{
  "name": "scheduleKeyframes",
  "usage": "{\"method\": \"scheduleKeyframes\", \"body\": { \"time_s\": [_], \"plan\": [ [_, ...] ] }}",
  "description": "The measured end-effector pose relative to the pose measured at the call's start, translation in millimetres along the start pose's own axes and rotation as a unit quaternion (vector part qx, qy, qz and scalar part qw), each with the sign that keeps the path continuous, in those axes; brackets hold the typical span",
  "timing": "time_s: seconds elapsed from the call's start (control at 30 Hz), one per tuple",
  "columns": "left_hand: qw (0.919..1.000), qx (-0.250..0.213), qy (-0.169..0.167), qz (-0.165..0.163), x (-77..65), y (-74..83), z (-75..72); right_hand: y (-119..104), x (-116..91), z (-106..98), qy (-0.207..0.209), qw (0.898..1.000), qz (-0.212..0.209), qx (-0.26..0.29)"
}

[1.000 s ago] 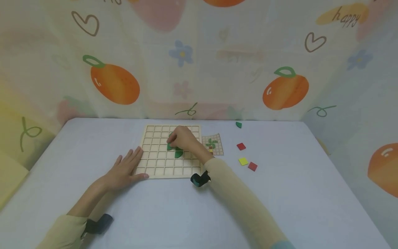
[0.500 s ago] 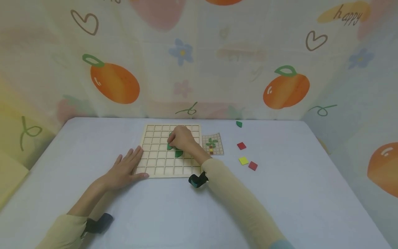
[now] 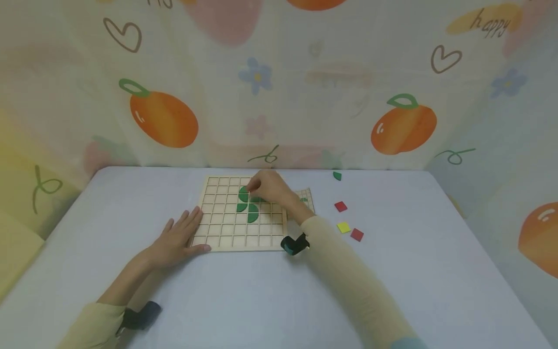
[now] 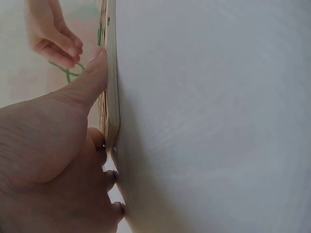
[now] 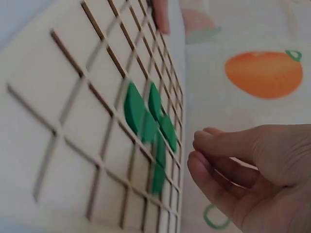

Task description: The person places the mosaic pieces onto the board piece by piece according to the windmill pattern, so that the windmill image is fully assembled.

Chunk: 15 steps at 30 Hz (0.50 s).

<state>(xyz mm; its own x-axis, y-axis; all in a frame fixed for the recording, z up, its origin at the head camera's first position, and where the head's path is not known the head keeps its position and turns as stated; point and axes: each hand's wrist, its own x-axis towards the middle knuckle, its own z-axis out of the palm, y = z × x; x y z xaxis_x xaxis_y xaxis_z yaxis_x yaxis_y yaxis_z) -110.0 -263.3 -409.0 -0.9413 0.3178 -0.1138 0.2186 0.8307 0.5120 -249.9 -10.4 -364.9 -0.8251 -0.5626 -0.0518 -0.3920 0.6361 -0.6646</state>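
A wooden grid board (image 3: 220,230) lies on the white table, with several green curved-edged pieces (image 5: 133,108) set in cells near its middle. My left hand (image 3: 174,245) rests flat along the board's left side, fingers spread and straight. In the left wrist view its thumb (image 4: 82,85) lies against the board's edge. Above the back right of the board hovers my right hand (image 3: 273,188), fingers loosely bent. The right wrist view shows nothing between its thumb and fingertips (image 5: 206,141). Its forearm partly hides a small pattern card (image 3: 309,199) beside the board.
To the right of the card lie loose tiles: a red square (image 3: 341,206), a yellow square (image 3: 343,227) and another red square (image 3: 357,235). Farther back is a green curved piece (image 3: 337,175). A fruit-printed curtain (image 3: 305,97) stands behind the table.
My right hand has lifted off the green pieces and moved right and back, uncovering more of them. Its forearm now covers more of the card. The left hand keeps its place.
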Motion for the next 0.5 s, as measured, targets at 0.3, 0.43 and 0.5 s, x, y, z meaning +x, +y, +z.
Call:
{"method": "scheduleKeyframes", "body": {
  "time_s": [0.3, 0.43, 0.5],
  "plan": [
    [1.0, 0.004, 0.002, 0.0, -0.4, 1.1, -1.6, 43, -12, -53, 0.035, 0.998, 0.047, -0.014],
    [1.0, 0.005, 0.003, 0.002, -0.7, 0.8, -1.2, 63, -19, -67, 0.058, 0.996, 0.053, -0.028],
    [1.0, 0.003, 0.003, 0.002, -0.4, 0.4, -0.3, 71, -23, -73, 0.064, 0.996, 0.059, -0.029]
  ]
}}
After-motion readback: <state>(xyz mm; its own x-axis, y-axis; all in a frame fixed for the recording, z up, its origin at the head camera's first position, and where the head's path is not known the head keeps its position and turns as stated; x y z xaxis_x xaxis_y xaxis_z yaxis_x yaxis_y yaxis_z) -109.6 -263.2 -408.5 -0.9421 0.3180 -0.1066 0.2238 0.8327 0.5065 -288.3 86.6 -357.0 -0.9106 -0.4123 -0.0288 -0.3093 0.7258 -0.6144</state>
